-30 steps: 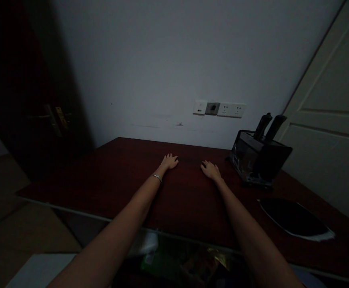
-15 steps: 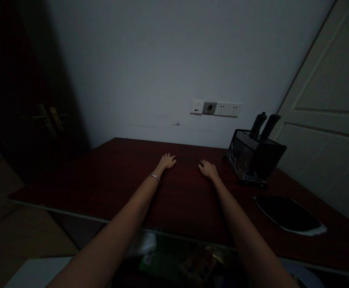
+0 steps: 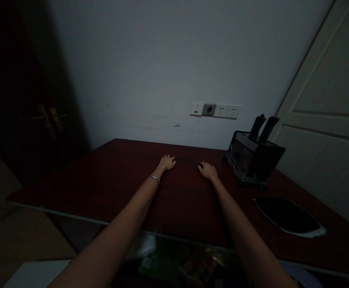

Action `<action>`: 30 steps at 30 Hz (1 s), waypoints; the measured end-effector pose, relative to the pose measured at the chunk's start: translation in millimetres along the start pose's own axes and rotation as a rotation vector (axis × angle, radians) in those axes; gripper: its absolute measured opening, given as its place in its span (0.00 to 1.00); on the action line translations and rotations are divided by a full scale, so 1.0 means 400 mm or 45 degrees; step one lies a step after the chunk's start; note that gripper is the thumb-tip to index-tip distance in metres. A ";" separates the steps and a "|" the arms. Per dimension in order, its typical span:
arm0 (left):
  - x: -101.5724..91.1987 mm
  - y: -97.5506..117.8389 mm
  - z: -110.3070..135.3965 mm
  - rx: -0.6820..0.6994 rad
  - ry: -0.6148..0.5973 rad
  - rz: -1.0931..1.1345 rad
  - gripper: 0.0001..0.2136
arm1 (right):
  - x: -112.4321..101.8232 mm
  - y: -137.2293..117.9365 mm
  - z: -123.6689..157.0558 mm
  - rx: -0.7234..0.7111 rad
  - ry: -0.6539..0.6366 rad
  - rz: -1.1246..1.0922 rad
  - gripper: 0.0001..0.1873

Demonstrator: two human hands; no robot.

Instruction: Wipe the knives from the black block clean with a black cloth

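Observation:
Both my arms stretch forward over a dark red wooden table point(image 3: 186, 200). My left hand point(image 3: 167, 162) rests palm down on the tabletop, fingers spread, with a bracelet point(image 3: 155, 179) around that wrist. A short way to its right, my right hand point(image 3: 208, 170) also lies flat with its fingers apart. Neither hand holds anything. Nearest to my right hand is a black knife block point(image 3: 254, 158) with a clear side, and two dark handles point(image 3: 263, 127) stick up from it. In front of the block lies a flat black piece with a pale edge point(image 3: 288, 216).
A pale wall with sockets point(image 3: 215, 110) rises behind the table. To the right stands a white panelled door point(image 3: 327, 120); a dark door with a metal handle point(image 3: 50, 118) is at the left. Below the table's front edge sit a green package point(image 3: 159, 262) and other dim items.

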State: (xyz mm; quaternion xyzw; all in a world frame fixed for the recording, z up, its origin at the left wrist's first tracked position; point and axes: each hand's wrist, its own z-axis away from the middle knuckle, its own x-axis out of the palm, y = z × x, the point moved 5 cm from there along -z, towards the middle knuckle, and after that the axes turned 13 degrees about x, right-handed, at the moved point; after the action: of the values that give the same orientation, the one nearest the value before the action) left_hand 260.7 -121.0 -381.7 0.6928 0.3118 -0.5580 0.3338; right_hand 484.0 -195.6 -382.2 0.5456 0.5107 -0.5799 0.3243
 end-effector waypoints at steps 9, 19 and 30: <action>-0.006 0.004 0.004 -0.005 0.001 0.006 0.25 | -0.007 -0.002 0.006 0.002 -0.004 -0.002 0.27; 0.000 -0.001 -0.001 -0.006 0.002 -0.001 0.24 | -0.012 -0.003 0.010 -0.006 0.000 -0.012 0.27; 0.003 -0.003 -0.003 -0.006 0.002 -0.007 0.25 | -0.008 0.001 0.006 -0.011 0.010 -0.023 0.26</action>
State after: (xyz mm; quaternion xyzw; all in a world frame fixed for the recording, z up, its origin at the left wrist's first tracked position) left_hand 260.7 -119.2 -382.8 0.6916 0.3154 -0.5574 0.3338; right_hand 484.0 -198.6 -379.6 0.5418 0.5194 -0.5786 0.3193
